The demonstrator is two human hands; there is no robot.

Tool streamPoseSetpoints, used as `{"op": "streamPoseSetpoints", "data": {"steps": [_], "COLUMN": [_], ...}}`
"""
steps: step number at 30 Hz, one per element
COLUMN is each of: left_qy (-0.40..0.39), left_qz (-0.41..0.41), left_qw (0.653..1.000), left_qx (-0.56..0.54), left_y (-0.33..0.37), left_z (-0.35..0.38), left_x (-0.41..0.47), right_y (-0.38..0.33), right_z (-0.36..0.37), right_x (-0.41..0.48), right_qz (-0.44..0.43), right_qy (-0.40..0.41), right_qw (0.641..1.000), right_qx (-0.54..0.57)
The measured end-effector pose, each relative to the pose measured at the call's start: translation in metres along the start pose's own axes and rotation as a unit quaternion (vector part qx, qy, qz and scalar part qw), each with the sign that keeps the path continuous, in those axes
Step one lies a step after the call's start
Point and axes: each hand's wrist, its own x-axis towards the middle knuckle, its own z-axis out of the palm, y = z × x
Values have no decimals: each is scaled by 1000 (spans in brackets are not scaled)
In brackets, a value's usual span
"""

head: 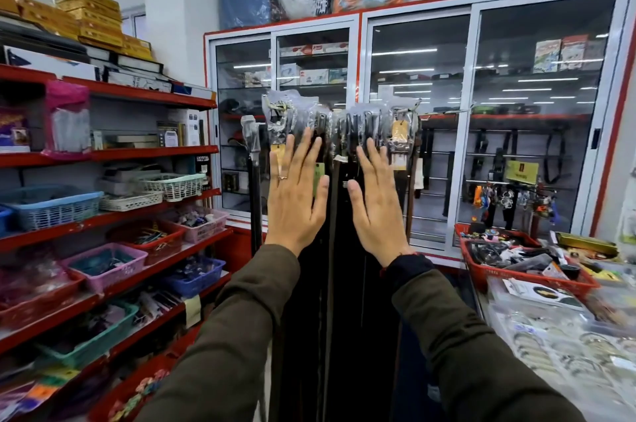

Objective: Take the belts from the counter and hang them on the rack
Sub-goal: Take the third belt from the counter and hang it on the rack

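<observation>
A tall glass-fronted display cabinet with a red and white frame [426, 118] was seen across the back of the shop, with wrapped bundles stacked on its top. Red metal shelving [113, 156] was ranged along the left side, loaded with gold boxes and with plastic baskets of small goods. A cluttered surface [557, 328] was shown at the right, carrying packets of bangles and a red plastic basket [523, 275] filled with assorted items. A dense row of dark leather belts [339, 249] was seen at the centre, hung by the buckle ends from the rack and falling straight down out of view; the buckles were wrapped in clear plastic, and paper tags were attached to several. The rack itself was largely hidden by the belts. Two arms in dark olive sleeves were extended toward the belts. The left hand [296, 191] was held flat with fingers spread, nothing gripped, and was laid against the hanging belts; a ring was worn on one finger. The right hand [377, 201] was likewise held flat and spread against the belts, just beside the left, with nothing grasped.
</observation>
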Motion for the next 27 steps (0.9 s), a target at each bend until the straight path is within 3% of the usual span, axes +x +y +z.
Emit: {"op": "streamPoseSetpoints", "data": {"steps": [5, 11, 20, 27], "left_qy": [-15, -85, -162, -145], "left_qz": [-32, -17, -6, -24], "left_qw": [999, 995, 984, 985], "left_qx": [-34, -55, -75, -94], "left_y": [-49, -84, -95, -87], "left_z": [-24, -34, -12, -8], "left_x": [-10, -9, 4, -1], "right_y": [-34, -52, -42, -53], "right_z": [37, 71, 84, 76], "right_x": [9, 17, 26, 20], "right_qz": [-27, -60, 4, 15], "right_qy": [-49, -123, -148, -156], "right_qw": [998, 991, 986, 985], "right_qx": [42, -13, -74, -72]}}
